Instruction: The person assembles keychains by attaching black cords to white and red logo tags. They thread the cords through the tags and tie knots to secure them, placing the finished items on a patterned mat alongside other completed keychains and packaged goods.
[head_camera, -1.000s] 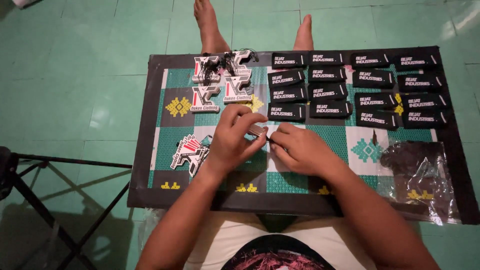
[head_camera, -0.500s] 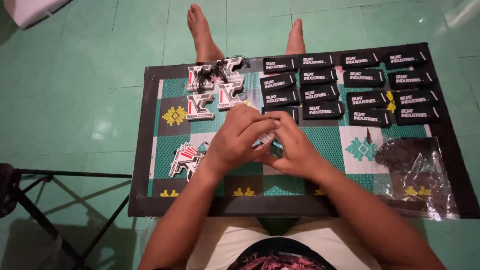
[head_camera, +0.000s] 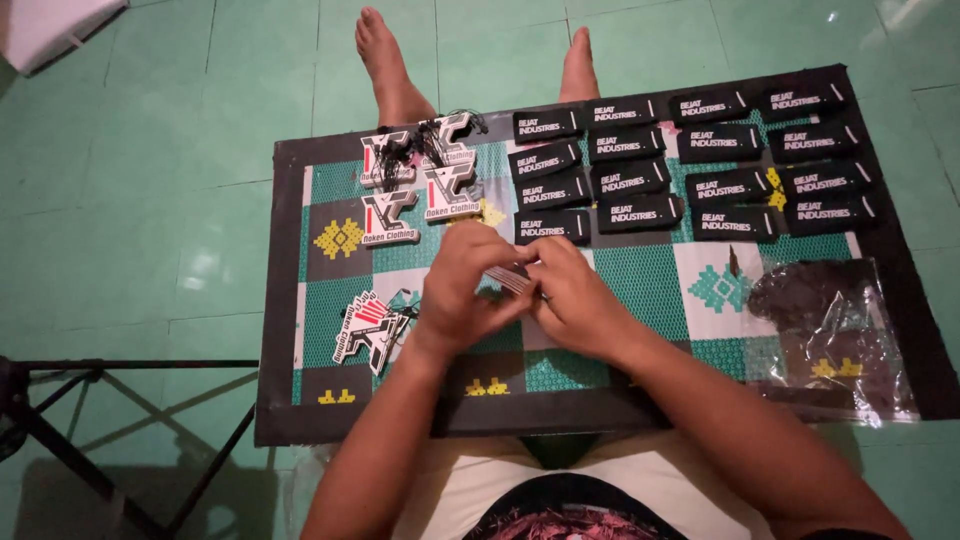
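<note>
Since a sec ago, both hands shifted down toward frame centre. Your left hand (head_camera: 462, 290) & right hand (head_camera: 575, 300) pinch a small tag (head_camera: 512, 279) between them; keep it flat, fingertips steady over the patterned mat (head_camera: 640, 280).

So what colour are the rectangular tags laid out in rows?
Black rectangular tags with white lettering, in the head view.

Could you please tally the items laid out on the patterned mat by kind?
Black rectangular card tags: 16
White, red and black letter-shaped card tags: 5
Clear plastic bag of dark strings: 1
Small tag held between the hands: 1
Total: 23
</note>
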